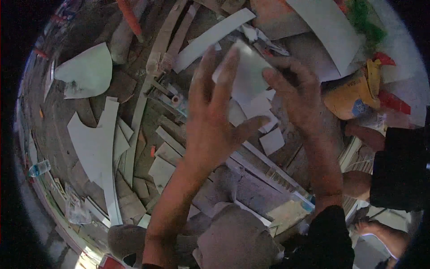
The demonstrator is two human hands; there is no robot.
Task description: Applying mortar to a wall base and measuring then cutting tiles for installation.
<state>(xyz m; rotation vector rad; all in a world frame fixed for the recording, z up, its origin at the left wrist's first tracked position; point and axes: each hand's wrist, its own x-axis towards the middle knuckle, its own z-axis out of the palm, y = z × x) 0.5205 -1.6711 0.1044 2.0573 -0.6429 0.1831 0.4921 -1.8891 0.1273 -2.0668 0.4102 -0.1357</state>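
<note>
A bright white flat piece [251, 74], which looks like a cut tile, is raised between my hands above the rubble. My right hand [295, 89] is closed at its right edge, the thumb against the near face and the other fingers curled, partly hidden. Across the left edge of the piece reaches my left hand [210, 107], its fingers spread and its thumb pointing right. Below them a long metal rail [271, 168], apparently of a tile cutter, runs diagonally. Small white offcuts [272, 141] lie under the piece.
Broken white pieces [92, 145] and a rounded one [87, 71] litter the ground at left. A yellow bag [354, 96] stands at right, close to another person's arm [365, 134]. A plastic bottle [40, 168] lies far left; a long white strip [215, 40] lies beyond my hands.
</note>
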